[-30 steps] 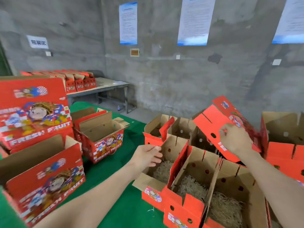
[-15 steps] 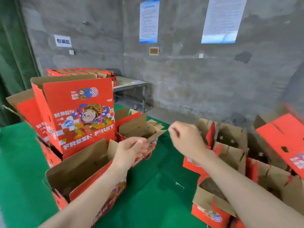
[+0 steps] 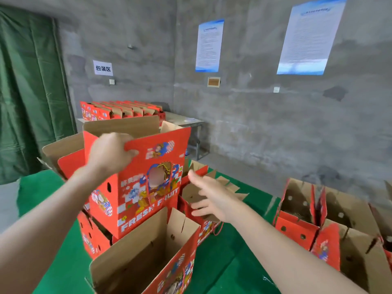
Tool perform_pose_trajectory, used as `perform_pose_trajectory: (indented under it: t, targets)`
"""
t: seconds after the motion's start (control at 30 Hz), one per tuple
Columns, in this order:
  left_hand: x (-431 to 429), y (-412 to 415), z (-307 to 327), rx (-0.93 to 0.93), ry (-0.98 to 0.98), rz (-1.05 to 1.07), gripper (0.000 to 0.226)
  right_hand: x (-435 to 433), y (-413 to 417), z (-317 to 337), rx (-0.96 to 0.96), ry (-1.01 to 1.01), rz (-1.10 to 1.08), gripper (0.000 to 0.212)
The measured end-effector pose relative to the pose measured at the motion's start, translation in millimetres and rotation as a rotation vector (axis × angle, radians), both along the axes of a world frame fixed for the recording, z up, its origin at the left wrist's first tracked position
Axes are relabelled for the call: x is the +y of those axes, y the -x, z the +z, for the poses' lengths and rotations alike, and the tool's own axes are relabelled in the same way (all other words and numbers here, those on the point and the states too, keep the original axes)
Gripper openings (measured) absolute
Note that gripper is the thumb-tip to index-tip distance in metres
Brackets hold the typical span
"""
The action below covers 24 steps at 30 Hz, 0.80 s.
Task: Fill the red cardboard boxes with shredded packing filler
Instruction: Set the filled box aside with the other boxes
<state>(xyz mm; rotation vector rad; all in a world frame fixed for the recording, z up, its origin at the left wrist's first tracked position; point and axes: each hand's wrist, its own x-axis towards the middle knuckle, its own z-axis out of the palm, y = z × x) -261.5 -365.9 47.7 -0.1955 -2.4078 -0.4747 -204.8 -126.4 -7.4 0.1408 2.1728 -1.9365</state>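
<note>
Presently, left hand (image 3: pixel 110 152) grips the upright red box's (image 3: pixel 148 187) top flap; right hand (image 3: pixel 209 198) hovers released, fingers spread, near it.

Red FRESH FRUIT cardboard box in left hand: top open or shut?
Open: the red FRESH FRUIT cardboard box has flaps standing upright; left hand grips the front flap.

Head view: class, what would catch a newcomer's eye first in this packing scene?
A tall red FRESH FRUIT box dominates the centre left, the left hand gripping its top edge. The right hand reaches open-fingered beside it, above the green table cover. More open red boxes stand at right.
</note>
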Motion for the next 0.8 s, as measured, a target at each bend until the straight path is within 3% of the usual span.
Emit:
perform_pose_trajectory:
  t: [0.07,0.13,0.2,0.27,0.3,0.33,0.4,0.47,0.5,0.63,0.73,0.8]
  targets:
    - [31.1,-24.8,-15.4,0.269,0.129,-0.174,0.009,-1.5,9.1,16.4,-0.094,0.304,-0.004,0.101]
    - [60.2,-49.4,-30.9,0.451,0.224,-0.325,0.016,-2.7,16.2,30.6,-0.174,0.502,-0.035,0.098]
    - [81.6,-64.0,-39.4,0.575,0.263,-0.393,0.022,-2.0,17.0,39.3,-0.183,0.593,-0.129,0.064]
    - [92.2,-67.1,-40.4,0.646,0.315,-0.455,0.016,3.3,16.1,42.7,-0.092,0.549,-0.269,0.010]
    - [93.4,-67.8,-38.0,0.643,0.340,-0.526,0.012,9.5,14.3,43.3,-0.047,0.503,-0.325,0.009]
    - [92.3,-67.2,-33.0,0.598,0.340,-0.603,0.023,17.2,13.4,45.4,-0.007,0.481,-0.355,0.016]
    - [83.2,-60.5,-20.2,0.515,0.138,-0.699,0.048,33.5,13.8,49.5,0.076,0.464,-0.378,0.024]
    - [63.4,-48.0,-6.5,0.540,-0.210,-0.659,0.042,41.8,14.8,54.6,0.118,0.475,-0.376,0.025]
    - [51.4,-39.2,-2.3,0.566,-0.288,-0.585,0.036,42.1,16.0,57.4,0.131,0.470,-0.382,0.023]
    - [15.1,-3.5,-2.7,0.680,-0.194,-0.438,0.028,21.9,18.3,64.8,0.135,0.372,-0.377,0.022]
    - [-14.8,23.3,1.5,0.802,-0.518,-0.229,0.023,3.4,21.1,54.7,0.083,0.318,-0.343,0.023]
    - [-40.6,49.9,3.7,0.607,-0.704,-0.088,0.026,-6.2,23.9,46.3,0.063,0.283,-0.308,0.023]
